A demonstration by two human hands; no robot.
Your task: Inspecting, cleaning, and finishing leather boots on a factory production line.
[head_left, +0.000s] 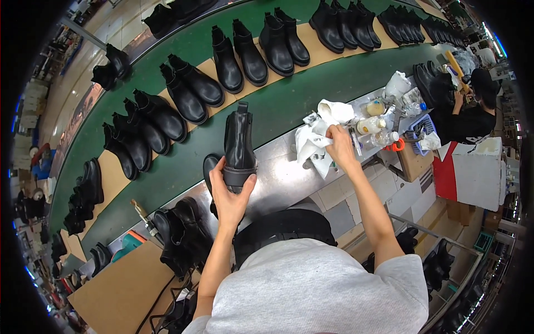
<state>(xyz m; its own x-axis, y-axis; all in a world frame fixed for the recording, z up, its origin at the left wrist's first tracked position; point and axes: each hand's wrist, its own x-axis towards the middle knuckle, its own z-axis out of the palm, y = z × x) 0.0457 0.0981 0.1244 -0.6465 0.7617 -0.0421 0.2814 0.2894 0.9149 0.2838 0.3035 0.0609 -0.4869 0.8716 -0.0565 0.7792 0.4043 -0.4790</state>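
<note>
My left hand (232,196) is wrapped round the heel end of a black ankle boot (239,139), thumb on one side and fingers on the other. The boot stands over the metal bench, its pull loop pointing away from me. Another dark boot (211,167) shows partly behind my left fingers. To the right, my right hand (340,146) grips a crumpled white cloth (312,142) with dark stains, lying in a heap at the bench edge. My fingertips are partly hidden in its folds.
Black boots (189,92) line the green conveyor (222,106) on brown card. Bottles (371,124), orange-handled scissors (396,146) and a blue basket (423,131) stand at right. More boots (181,231) sit left of me. A co-worker (478,106) works at the far right.
</note>
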